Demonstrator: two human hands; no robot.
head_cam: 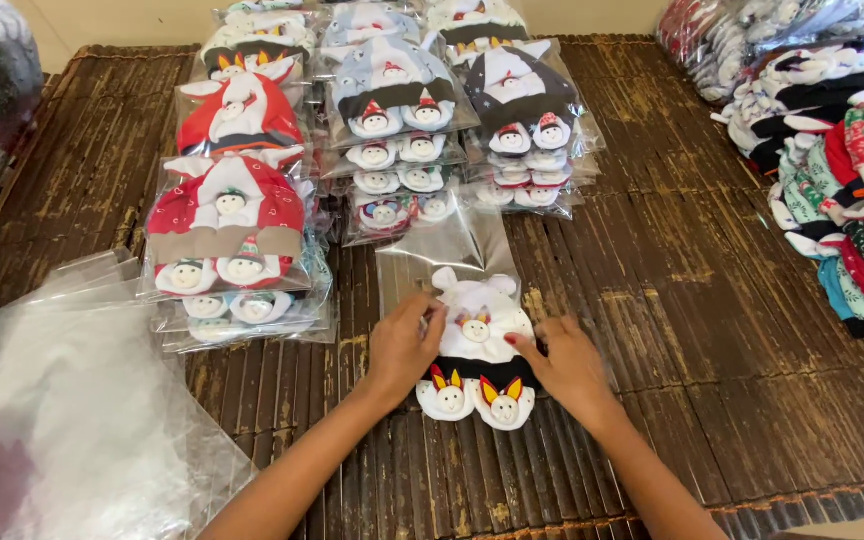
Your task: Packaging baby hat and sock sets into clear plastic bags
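Left hand: palm down on the left edge of the sock set, fingers bent and loosely curled, fingertips at the mouth of the bag; thumb pinches the bag's edge against the set, though how firm the grip is cannot be told.
Right hand: palm down on the right edge of the sock set, fingers partly curled, thumb and forefinger closed on the white fabric near its middle.
Sock set: a white and black bundle of small socks with little snowman-like faces, lying flat on the tabletop between the two hands; its top end sits at or just inside the bag's opening, its lower end with two round faces lies bare.
Bag: clear plastic, flat, stretching away from the set toward the packed stacks.
Packed stacks: three rows of bagged sets at the far side, red ones on the left, grey in the middle, black on the right, overlapping one another.
Empty bags: a loose heap of clear plastic at the near left, well apart from the hands.
Loose socks: an unbagged pile in red, green, white and black along the right edge.
Tabletop: dark slatted mat surface, worn in patches.
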